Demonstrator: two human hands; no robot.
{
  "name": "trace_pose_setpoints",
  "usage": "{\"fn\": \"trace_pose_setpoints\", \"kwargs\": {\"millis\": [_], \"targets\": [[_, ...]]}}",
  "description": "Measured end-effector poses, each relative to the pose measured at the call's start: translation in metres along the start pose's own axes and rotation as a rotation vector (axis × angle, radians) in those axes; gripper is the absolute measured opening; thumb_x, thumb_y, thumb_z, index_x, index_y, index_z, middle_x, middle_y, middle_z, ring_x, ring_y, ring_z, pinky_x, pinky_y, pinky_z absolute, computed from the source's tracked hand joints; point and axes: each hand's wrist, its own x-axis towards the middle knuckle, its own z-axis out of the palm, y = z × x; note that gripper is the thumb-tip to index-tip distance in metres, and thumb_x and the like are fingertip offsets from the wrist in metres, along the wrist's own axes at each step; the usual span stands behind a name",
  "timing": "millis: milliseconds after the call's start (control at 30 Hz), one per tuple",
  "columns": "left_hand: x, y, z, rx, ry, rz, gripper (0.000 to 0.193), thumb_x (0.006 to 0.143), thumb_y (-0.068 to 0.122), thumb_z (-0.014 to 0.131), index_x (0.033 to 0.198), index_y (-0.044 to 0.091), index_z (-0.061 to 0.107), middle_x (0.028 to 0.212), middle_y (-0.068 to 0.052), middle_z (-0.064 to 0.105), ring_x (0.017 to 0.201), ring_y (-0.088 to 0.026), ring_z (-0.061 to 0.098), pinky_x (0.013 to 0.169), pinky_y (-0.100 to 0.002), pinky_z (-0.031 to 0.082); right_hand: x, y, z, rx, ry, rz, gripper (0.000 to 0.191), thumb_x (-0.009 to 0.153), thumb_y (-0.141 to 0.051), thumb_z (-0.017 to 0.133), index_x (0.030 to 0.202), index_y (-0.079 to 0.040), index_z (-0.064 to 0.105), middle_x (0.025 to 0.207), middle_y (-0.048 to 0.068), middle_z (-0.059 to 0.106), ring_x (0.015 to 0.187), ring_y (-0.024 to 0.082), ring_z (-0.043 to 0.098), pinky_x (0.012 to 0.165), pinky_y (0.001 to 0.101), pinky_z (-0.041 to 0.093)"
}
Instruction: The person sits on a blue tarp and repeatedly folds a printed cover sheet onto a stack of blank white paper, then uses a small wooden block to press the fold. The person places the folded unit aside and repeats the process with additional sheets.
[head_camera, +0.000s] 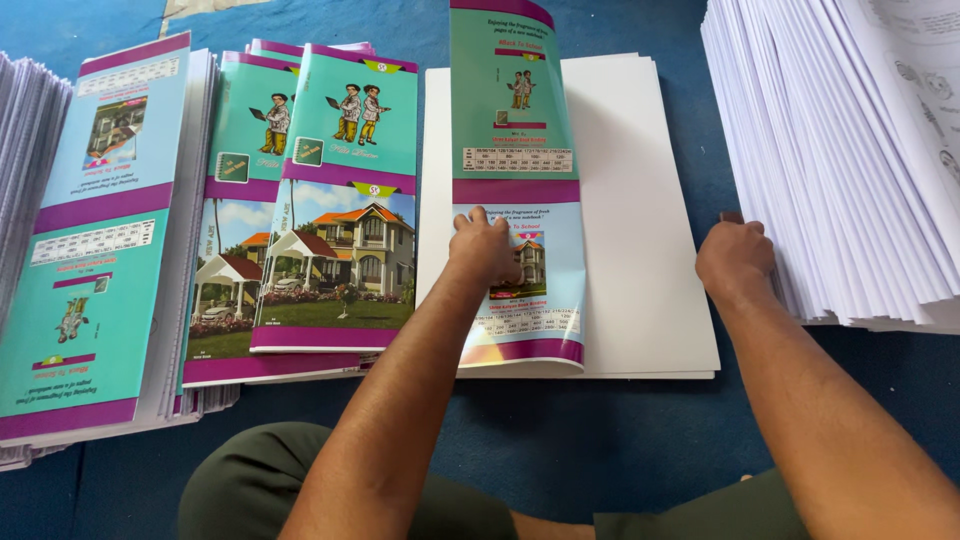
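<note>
My left hand (484, 246) presses fingers-down on a glossy printed cover sheet (515, 170), teal and purple with a house picture, which curls over the left half of a white paper bundle (640, 230) lying on the blue floor. My right hand (735, 258) reaches to the lower left edge of a tall slanted stack of white printed sheets (840, 150), its fingers curled against that edge and touching a small dark object; whether it grips any sheet is hidden.
Finished covered books (340, 200) lie overlapped to the left, with another pile of cover sheets (95, 240) at far left beside more stacked pages. Blue floor covering (600, 440) lies in front, and my knees in green cloth sit at the bottom edge.
</note>
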Motion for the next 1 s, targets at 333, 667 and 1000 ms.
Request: {"fn": "trace_pose_setpoints", "kwargs": {"millis": [333, 667, 1000], "targets": [[-0.001, 0.000, 0.001, 0.027, -0.013, -0.011, 0.094, 0.060, 0.045, 0.092, 0.140, 0.013, 0.055, 0.141, -0.021, 0.044, 0.130, -0.045, 0.044, 0.092, -0.048, 0.060, -0.013, -0.005, 0.001, -0.003, -0.026, 0.083, 0.038, 0.098, -0.020, 0.063, 0.124, 0.007, 0.069, 0.135, 0.030, 0.057, 0.120, 0.043, 0.062, 0.096, 0.0489, 0.055], [-0.004, 0.001, -0.003, 0.040, -0.010, -0.009, 0.097, 0.059, 0.048, 0.094, 0.141, 0.013, 0.055, 0.142, -0.020, 0.045, 0.133, -0.046, 0.043, 0.095, -0.047, 0.058, -0.012, 0.000, -0.020, 0.045, -0.079, 0.067, 0.031, 0.097, -0.019, 0.067, 0.121, -0.001, 0.074, 0.123, 0.023, 0.074, 0.118, 0.035, 0.070, 0.099, 0.0450, 0.056], [-0.007, 0.000, -0.006, 0.047, -0.012, -0.022, 0.099, 0.059, 0.050, 0.093, 0.143, 0.016, 0.052, 0.143, -0.018, 0.044, 0.134, -0.044, 0.043, 0.094, -0.046, 0.059, 0.005, 0.002, -0.009, 0.446, 0.172, 0.012, 0.037, 0.109, -0.024, 0.047, 0.133, -0.001, 0.063, 0.124, 0.026, 0.068, 0.117, 0.041, 0.065, 0.102, 0.0513, 0.049]]}}
